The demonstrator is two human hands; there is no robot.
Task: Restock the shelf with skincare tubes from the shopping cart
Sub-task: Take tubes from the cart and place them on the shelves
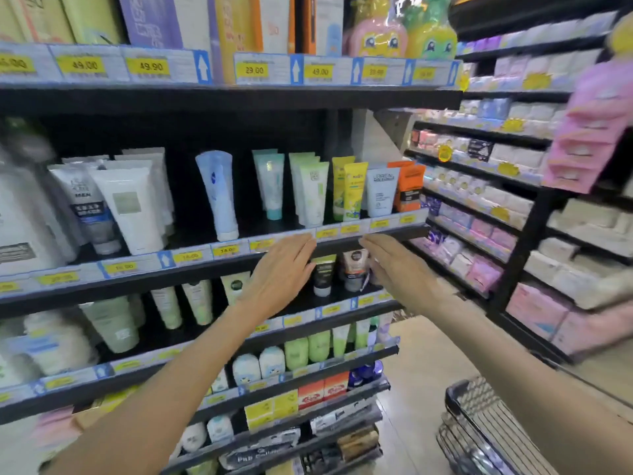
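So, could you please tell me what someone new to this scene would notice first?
Two bare hands, the left hand and right hand, reach open and empty toward the black shelf edge with yellow price tags at centre. Above them stands a row of upright plastic skincare tubes, a tall pale blue tube standing alone. The black wire shopping cart sits at lower right.

Top tier: character-shaped bottles (404, 32), pink and green.
Far aisle: pastel packs (479, 231) in rows.
Right foreground: hanging pink packets (589, 132).
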